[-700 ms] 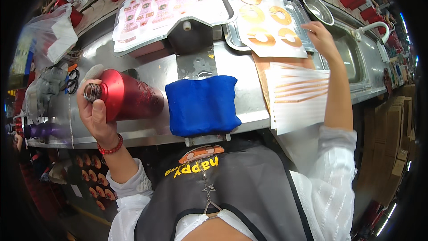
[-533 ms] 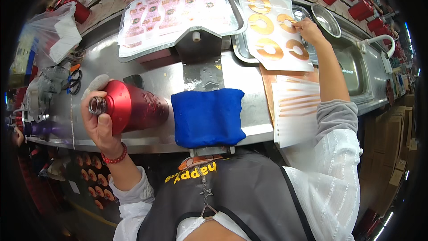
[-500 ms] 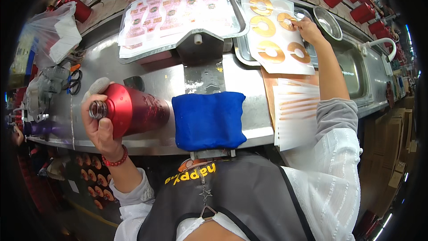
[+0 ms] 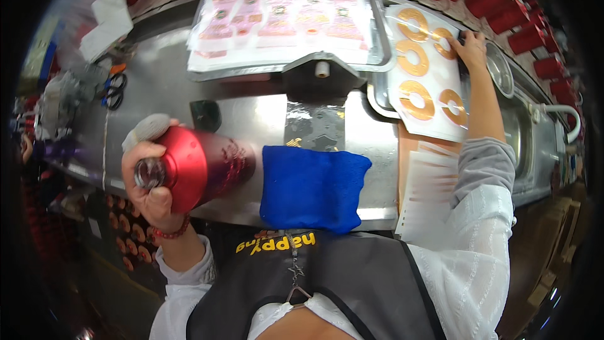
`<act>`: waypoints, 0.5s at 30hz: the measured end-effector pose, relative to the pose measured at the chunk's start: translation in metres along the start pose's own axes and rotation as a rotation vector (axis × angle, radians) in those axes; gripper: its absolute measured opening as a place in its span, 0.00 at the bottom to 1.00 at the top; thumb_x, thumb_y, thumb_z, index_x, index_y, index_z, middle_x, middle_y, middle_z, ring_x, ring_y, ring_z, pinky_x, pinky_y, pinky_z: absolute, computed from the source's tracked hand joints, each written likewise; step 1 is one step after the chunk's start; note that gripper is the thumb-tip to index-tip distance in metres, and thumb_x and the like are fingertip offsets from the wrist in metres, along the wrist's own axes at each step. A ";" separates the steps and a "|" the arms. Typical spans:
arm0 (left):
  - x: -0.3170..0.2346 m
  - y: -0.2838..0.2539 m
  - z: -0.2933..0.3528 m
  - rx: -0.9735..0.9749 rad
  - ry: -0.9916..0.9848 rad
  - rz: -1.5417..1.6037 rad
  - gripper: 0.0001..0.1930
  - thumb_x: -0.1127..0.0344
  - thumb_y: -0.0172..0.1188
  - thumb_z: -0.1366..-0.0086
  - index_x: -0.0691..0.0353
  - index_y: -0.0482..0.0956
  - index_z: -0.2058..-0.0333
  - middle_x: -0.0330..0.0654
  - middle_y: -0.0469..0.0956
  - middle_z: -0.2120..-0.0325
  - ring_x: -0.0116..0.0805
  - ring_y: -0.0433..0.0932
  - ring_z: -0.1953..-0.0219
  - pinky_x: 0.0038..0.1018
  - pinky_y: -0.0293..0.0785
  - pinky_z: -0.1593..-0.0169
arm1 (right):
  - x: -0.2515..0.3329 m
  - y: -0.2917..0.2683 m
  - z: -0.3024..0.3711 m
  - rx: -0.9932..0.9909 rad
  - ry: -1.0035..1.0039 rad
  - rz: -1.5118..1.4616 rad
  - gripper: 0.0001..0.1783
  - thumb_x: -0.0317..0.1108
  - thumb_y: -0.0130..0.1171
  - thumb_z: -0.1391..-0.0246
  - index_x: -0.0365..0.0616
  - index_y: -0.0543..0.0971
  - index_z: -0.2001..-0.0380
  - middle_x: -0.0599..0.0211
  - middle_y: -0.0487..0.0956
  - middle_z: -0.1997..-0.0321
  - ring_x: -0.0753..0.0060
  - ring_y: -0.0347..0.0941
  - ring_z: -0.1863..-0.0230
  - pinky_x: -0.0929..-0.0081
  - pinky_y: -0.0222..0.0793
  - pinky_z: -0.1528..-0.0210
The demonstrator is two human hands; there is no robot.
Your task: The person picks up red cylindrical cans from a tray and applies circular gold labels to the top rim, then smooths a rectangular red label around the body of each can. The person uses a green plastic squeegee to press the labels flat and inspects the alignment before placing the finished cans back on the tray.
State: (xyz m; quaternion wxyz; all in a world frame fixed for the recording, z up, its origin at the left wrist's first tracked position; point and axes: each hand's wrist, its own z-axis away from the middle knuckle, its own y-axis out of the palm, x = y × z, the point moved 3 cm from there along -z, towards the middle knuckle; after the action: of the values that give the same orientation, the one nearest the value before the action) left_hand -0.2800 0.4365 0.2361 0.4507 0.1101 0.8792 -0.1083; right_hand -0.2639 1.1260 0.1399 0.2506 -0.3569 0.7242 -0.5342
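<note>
A shiny red metal bottle [image 4: 211, 167] lies on its side above the bench's near left part, its open glass-like neck pointing left. My left hand [image 4: 151, 179] is closed around its neck end, with a pale cover on one finger. At the upper right is a white sheet [image 4: 434, 94] of gold C-shaped stickers. My right hand [image 4: 473, 50] reaches over its far right edge, fingertips closed at one gold sticker [image 4: 444, 43]. Whether that sticker has lifted is too small to tell. A blue cloth pad [image 4: 314, 186] sits in front of me between both arms.
A metal tray [image 4: 385, 38] holds pink-and-gold label sheets behind a metal stand [image 4: 322, 75]. Strips of white paper [image 4: 428, 186] lie below the sticker sheet. Scissors [image 4: 115, 88] and plastic bags are at left. A round metal bowl [image 4: 500, 72], a sink [image 4: 522, 141] and red bottles [image 4: 494, 0] stand beyond.
The view has shifted, so the bench things sit farther right. My right fingertips remain at the same gold sticker. My left hand still holds the red bottle.
</note>
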 end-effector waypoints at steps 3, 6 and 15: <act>-0.003 -0.002 0.004 0.001 -0.103 0.030 0.29 0.45 0.63 0.36 0.68 0.73 0.52 0.62 0.72 0.46 0.55 0.75 0.45 0.46 0.73 0.43 | -0.039 0.033 -0.020 -0.054 -0.167 -0.006 0.33 0.61 0.66 0.49 0.45 0.81 0.51 0.44 0.73 0.44 0.42 0.71 0.42 0.57 0.67 0.39; 0.005 -0.006 -0.010 0.110 -0.065 0.126 0.24 0.56 0.67 0.38 0.68 0.75 0.50 0.48 0.77 0.50 0.37 0.76 0.46 0.33 0.70 0.41 | -0.092 0.044 -0.039 -0.135 -0.228 -0.007 0.23 0.53 0.67 0.45 0.46 0.84 0.56 0.49 0.75 0.50 0.45 0.74 0.48 0.58 0.71 0.45; -0.017 -0.013 -0.017 0.357 -0.116 0.276 0.23 0.61 0.64 0.35 0.65 0.75 0.44 0.45 0.77 0.49 0.33 0.74 0.46 0.31 0.67 0.39 | -0.058 0.025 -0.031 0.022 -0.256 0.022 0.20 0.48 0.59 0.38 0.39 0.81 0.62 0.46 0.76 0.53 0.39 0.74 0.53 0.52 0.71 0.50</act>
State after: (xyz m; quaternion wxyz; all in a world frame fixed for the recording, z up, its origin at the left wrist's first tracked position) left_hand -0.2878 0.4274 0.2609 0.4842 0.3009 0.7955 -0.2054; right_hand -0.2573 1.1949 0.1247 0.3508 -0.4114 0.6844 -0.4892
